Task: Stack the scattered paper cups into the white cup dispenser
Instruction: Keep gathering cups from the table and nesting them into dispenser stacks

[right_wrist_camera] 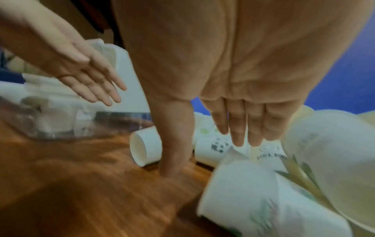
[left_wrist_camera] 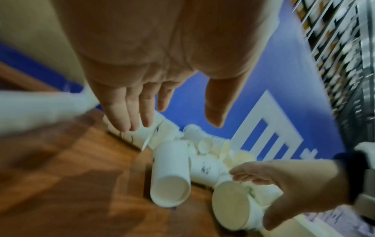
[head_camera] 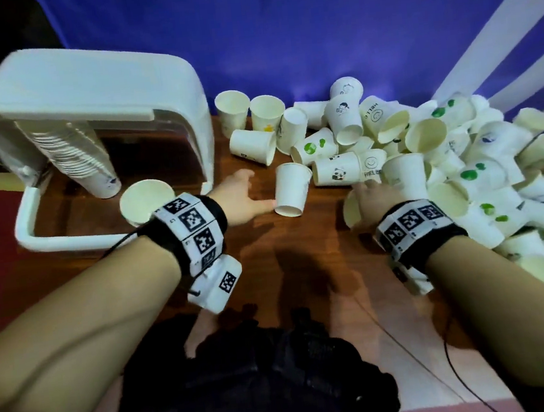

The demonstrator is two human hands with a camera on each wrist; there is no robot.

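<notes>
Dozens of paper cups (head_camera: 460, 159) lie heaped at the right of the wooden table (head_camera: 304, 269), and the white cup dispenser (head_camera: 91, 100) stands far left with a nested stack (head_camera: 91, 157) inside. Your left hand (head_camera: 239, 199) reaches with fingers straight and spread, holding nothing, fingertips at the base of a plain cup (head_camera: 290, 188) lying on its side. Your right hand (head_camera: 372, 200) is also outstretched and holding nothing at the pile's near edge. Push instead of pinching and that cup likely rolls off; rake the heap and cups may slide off the near right edge.
</notes>
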